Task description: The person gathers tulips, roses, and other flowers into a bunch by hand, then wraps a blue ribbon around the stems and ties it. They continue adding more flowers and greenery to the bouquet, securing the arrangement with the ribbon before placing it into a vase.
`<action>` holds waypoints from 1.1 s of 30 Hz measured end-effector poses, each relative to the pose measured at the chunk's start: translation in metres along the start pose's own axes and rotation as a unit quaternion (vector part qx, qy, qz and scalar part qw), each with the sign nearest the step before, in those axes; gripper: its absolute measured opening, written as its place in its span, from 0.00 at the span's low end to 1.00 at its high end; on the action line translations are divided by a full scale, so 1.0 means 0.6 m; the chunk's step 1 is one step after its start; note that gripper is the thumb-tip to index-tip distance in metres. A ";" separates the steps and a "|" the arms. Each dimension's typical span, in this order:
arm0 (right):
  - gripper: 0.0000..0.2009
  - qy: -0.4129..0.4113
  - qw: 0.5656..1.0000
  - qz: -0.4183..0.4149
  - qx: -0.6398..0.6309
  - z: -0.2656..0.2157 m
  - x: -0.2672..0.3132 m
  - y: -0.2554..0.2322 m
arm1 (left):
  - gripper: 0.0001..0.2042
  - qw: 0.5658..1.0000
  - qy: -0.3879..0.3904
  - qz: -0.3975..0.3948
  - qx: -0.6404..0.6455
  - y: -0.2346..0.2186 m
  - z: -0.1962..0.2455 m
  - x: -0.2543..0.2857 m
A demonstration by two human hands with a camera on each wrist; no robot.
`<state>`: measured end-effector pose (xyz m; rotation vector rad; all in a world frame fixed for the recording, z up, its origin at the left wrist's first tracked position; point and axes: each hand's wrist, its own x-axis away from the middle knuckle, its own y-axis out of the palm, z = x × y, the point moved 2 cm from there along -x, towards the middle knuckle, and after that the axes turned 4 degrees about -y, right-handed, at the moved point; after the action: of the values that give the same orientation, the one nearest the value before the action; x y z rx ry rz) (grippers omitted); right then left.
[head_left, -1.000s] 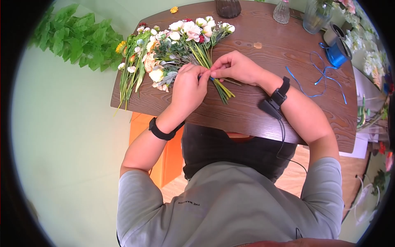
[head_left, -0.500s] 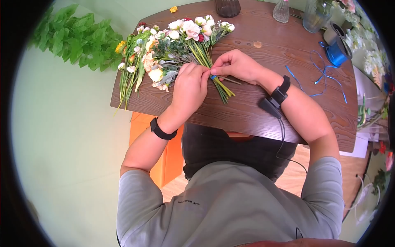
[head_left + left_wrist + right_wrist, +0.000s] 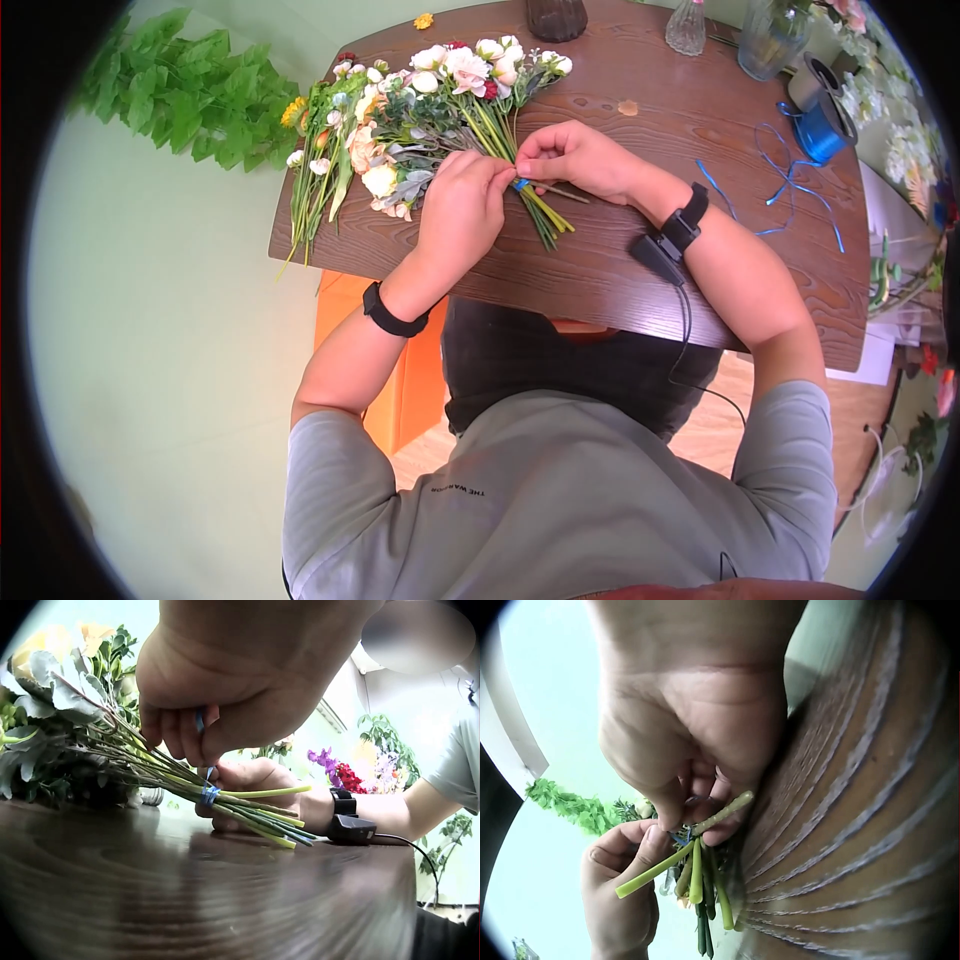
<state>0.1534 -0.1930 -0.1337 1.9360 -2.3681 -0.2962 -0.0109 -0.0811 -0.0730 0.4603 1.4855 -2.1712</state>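
Note:
A bunch of artificial flowers (image 3: 450,95) lies on the brown wooden table (image 3: 620,270), its green stems (image 3: 545,215) pointing toward me. A blue ribbon (image 3: 521,185) (image 3: 211,795) is wound round the stems. My left hand (image 3: 460,210) pinches one end of the ribbon (image 3: 200,720) just above the stems. My right hand (image 3: 575,160) pinches the other end on the far side, its fingers (image 3: 705,802) curled against the stem ends (image 3: 697,870). The knot sits between the two hands.
A second pile of flowers and greenery (image 3: 325,150) lies left of the bunch. Loose blue ribbon (image 3: 775,190) and a blue spool (image 3: 820,130) sit at the right. Glass vases (image 3: 765,35) stand along the far edge. Green foliage (image 3: 180,95) lies off the table's left.
Both hands have edged slightly apart along the ribbon, and the blue ribbon round the stems now shows between them. The bunch has barely moved.

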 end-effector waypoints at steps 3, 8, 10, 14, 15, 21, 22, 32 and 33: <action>0.06 0.003 1.000 0.003 0.000 -0.003 0.001 0.001 | 0.04 1.000 0.003 0.005 -0.004 -0.001 -0.001 0.000; 0.07 0.010 1.000 0.002 0.011 -0.007 0.003 0.003 | 0.04 1.000 -0.018 -0.021 0.000 -0.006 -0.001 -0.003; 0.07 0.010 1.000 0.001 0.017 -0.005 0.002 0.003 | 0.04 0.999 -0.025 -0.035 0.001 -0.009 0.000 -0.006; 0.08 0.004 0.999 -0.001 0.040 -0.002 0.000 0.002 | 0.04 0.998 -0.037 -0.055 0.002 -0.014 0.003 -0.011; 0.08 0.002 0.999 0.000 0.043 -0.003 0.000 0.002 | 0.04 0.997 -0.042 -0.060 0.001 -0.015 0.005 -0.012; 0.10 -0.004 0.998 0.010 0.068 -0.005 -0.001 0.004 | 0.03 0.998 -0.017 -0.053 -0.011 -0.011 0.006 -0.012; 0.09 -0.007 0.997 0.012 0.074 -0.006 0.000 0.005 | 0.03 0.998 -0.015 -0.053 -0.013 -0.011 0.006 -0.012; 0.10 -0.004 0.997 0.017 0.078 -0.009 0.001 0.005 | 0.02 0.999 0.041 -0.009 -0.022 0.000 0.011 -0.003; 0.10 0.000 0.997 0.016 0.075 -0.007 0.001 0.005 | 0.02 0.999 0.045 -0.008 -0.021 0.000 0.011 -0.003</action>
<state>0.1511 -0.1933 -0.1288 1.9554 -2.4868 -0.1196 -0.0096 -0.0871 -0.0698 0.5398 1.5846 -2.1514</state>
